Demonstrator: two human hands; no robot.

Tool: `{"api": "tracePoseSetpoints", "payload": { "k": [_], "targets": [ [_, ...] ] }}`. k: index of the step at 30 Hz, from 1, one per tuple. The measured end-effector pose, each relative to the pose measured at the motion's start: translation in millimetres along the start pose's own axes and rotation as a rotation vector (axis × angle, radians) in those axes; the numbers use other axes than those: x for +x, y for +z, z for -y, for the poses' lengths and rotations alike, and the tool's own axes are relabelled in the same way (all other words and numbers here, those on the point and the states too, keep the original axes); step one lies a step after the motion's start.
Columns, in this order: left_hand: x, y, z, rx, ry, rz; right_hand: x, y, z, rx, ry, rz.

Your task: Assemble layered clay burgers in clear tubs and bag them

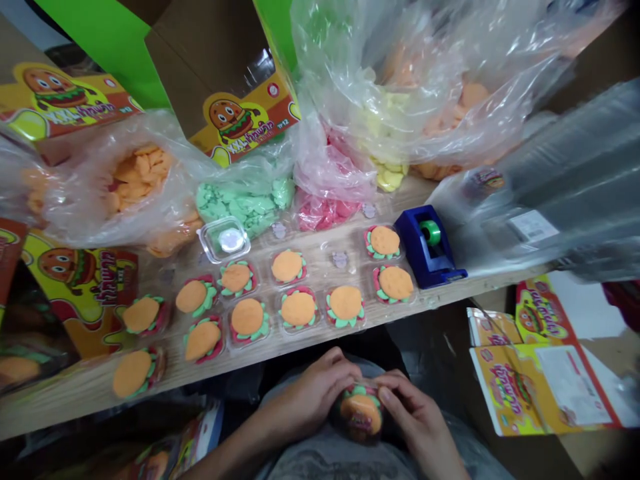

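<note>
My left hand (pixel 325 383) and my right hand (pixel 413 410) are closed round the edges of a clear plastic box with a burger-shaped sweet (pixel 361 408) inside, low over my lap. A printed label shows on its front. Ahead on the wooden bench stand several open clear trays holding burger sweets, the nearest being an orange-topped one (pixel 345 305) with green and red layers. An empty clear box with a raised lid (pixel 226 240) sits behind them. To the right is a blue tape dispenser (pixel 431 247) with a green core.
Along the back lie plastic bags of orange pieces (pixel 140 175), green pieces (pixel 245 200), pink pieces (pixel 327 207) and yellow pieces (pixel 390 173). Printed display boxes (pixel 250 123) stand behind. A large grey plastic-wrapped roll (pixel 565 180) covers the right end; flat printed cartons (pixel 545 387) lie lower right.
</note>
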State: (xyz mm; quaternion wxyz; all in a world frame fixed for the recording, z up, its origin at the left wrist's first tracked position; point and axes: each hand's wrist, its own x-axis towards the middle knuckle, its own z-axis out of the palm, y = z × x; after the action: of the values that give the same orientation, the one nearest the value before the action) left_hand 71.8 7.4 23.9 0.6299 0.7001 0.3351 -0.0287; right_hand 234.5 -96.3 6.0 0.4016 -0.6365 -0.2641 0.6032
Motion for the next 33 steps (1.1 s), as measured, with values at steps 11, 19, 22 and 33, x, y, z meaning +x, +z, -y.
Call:
{"api": "tracePoseSetpoints", "payload": {
  "k": [11,19,22,33],
  "targets": [
    [-4.6,16.3,10.1,-0.473,-0.140,-0.226,1.2,-1.7,-16.7,0.263,0.090,-0.105],
    [-0.8,6.7,-7.2,-0.461,-0.148,-0.384,6.5,2.8,3.8,0.504,0.155,-0.114],
    [-16.1,11.1,-17.3,-0.488,-0.171,-0.438,6.2,9.2,8.9,0.609,0.128,-0.161],
    [-63.0,-11.6,-23.1,-0.142,-0.057,-0.375,-8.1,18.4,9.7,0.035,-0.109,0.139]
  ]
}}
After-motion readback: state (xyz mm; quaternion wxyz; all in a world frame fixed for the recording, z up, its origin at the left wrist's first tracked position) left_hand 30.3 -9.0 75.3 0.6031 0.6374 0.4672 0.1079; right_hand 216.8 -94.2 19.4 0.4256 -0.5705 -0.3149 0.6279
